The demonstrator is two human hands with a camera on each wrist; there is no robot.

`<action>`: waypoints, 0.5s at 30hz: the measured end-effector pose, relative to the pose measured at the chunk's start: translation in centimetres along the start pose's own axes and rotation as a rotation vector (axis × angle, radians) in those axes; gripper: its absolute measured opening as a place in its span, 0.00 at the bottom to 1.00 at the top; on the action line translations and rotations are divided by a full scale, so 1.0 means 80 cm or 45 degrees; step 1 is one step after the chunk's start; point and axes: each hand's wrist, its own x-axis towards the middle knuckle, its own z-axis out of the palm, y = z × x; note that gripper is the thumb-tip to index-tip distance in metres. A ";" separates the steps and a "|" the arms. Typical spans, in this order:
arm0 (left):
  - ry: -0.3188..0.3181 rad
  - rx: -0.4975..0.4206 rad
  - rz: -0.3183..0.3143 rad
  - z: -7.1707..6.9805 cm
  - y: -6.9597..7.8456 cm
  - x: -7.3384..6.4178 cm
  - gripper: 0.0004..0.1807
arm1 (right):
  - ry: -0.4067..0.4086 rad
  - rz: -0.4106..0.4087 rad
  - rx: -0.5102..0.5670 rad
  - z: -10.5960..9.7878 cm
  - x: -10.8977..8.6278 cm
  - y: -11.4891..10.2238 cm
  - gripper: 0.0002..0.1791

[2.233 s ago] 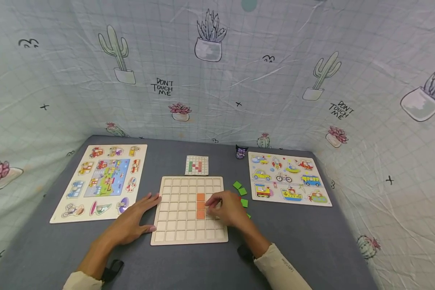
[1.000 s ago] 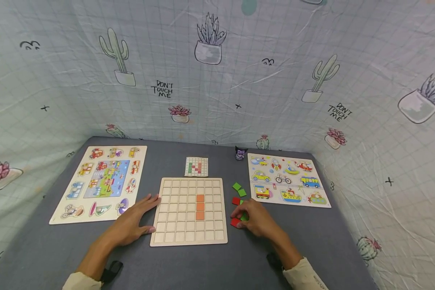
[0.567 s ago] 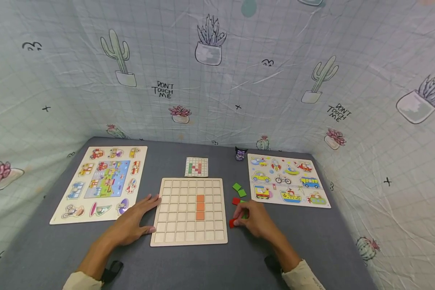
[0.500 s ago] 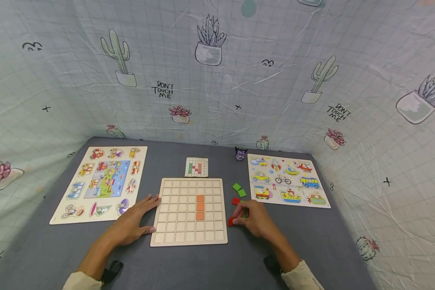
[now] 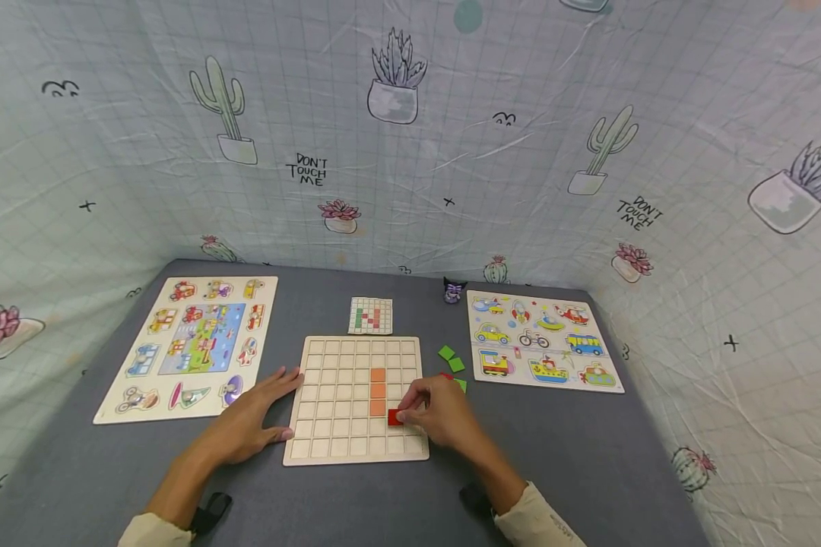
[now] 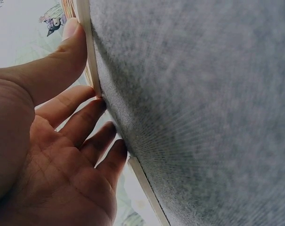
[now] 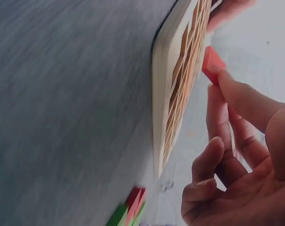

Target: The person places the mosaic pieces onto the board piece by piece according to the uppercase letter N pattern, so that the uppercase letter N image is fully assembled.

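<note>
My right hand (image 5: 439, 410) pinches a red square tile (image 5: 394, 418) between thumb and fingertips, low over the wooden grid board (image 5: 321, 448). In the right wrist view the red tile (image 7: 212, 65) tilts just above the board's cells. Three orange tiles (image 5: 378, 390) fill a vertical run of cells, up and to the left of the held tile. My left hand (image 5: 249, 416) rests at the board's left edge with fingers spread; in the left wrist view its thumb and fingertips (image 6: 115, 148) touch the edge.
Green tiles (image 5: 456, 365) and a partly hidden red one lie right of the board. A pattern card (image 5: 371, 315) sits behind it. Vehicle puzzle boards stand left (image 5: 263, 334) and right (image 5: 520, 362). A small dark figurine (image 5: 454, 290) is at the back.
My right hand went from the board to the loose tiles, took hold of a red one and carried it left over the board. The left hand stayed at the board's edge.
</note>
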 end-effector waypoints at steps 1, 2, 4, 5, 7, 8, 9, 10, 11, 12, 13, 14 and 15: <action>0.000 -0.001 0.001 0.000 0.000 0.000 0.48 | -0.003 0.010 0.006 0.004 0.001 -0.003 0.09; 0.001 -0.003 0.001 0.000 0.000 0.000 0.48 | -0.003 0.012 0.009 0.008 0.003 -0.006 0.09; 0.004 -0.005 0.004 0.000 0.000 0.000 0.48 | 0.003 0.026 -0.008 0.015 0.006 -0.012 0.09; 0.005 -0.005 0.006 0.000 0.000 0.000 0.48 | 0.009 0.021 -0.012 0.018 0.007 -0.014 0.09; 0.007 -0.006 0.011 0.000 0.000 0.000 0.48 | 0.022 -0.007 -0.024 0.022 0.008 -0.017 0.10; 0.008 -0.008 0.013 0.000 -0.001 0.000 0.48 | 0.028 -0.016 -0.034 0.024 0.008 -0.018 0.10; 0.008 -0.007 0.015 0.000 -0.001 0.000 0.48 | 0.031 -0.021 -0.039 0.026 0.008 -0.019 0.10; 0.009 -0.007 0.016 0.000 -0.001 0.000 0.48 | 0.035 -0.028 -0.046 0.027 0.008 -0.020 0.11; 0.010 -0.005 0.016 0.000 -0.001 0.000 0.48 | 0.038 -0.035 -0.054 0.029 0.007 -0.021 0.11; 0.011 -0.007 0.016 0.000 -0.001 0.000 0.48 | 0.042 -0.042 -0.062 0.030 0.007 -0.022 0.11; 0.012 -0.005 0.016 0.000 -0.001 0.000 0.48 | 0.043 -0.041 -0.074 0.031 0.007 -0.022 0.11; 0.013 -0.008 0.013 0.000 -0.001 -0.001 0.48 | 0.042 -0.045 -0.088 0.033 0.008 -0.022 0.11; 0.014 -0.007 0.014 0.000 -0.001 -0.001 0.48 | 0.042 -0.051 -0.100 0.034 0.008 -0.022 0.11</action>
